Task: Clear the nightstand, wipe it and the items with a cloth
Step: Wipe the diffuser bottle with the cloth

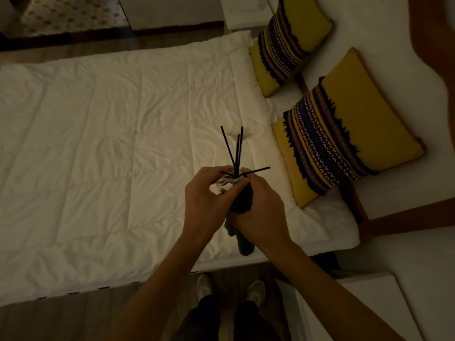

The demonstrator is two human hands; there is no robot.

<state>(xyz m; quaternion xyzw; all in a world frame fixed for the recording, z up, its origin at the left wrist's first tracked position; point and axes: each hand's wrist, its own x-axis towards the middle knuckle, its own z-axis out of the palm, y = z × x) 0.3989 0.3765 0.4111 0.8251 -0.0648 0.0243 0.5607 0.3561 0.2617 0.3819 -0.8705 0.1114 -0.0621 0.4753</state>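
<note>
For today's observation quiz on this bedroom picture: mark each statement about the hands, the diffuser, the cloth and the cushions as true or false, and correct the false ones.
1. The left hand holds a glass diffuser with black reeds. True.
2. The right hand presses a dark cloth against the diffuser. True.
3. The diffuser stands on the nightstand. False: it is held in the air over the bed.
4. Two yellow cushions lie at the head of the bed. True.
5. The reeds lie scattered on the bed. False: they stick out of the diffuser's neck.
6. The cloth is white. False: it looks dark.
</note>
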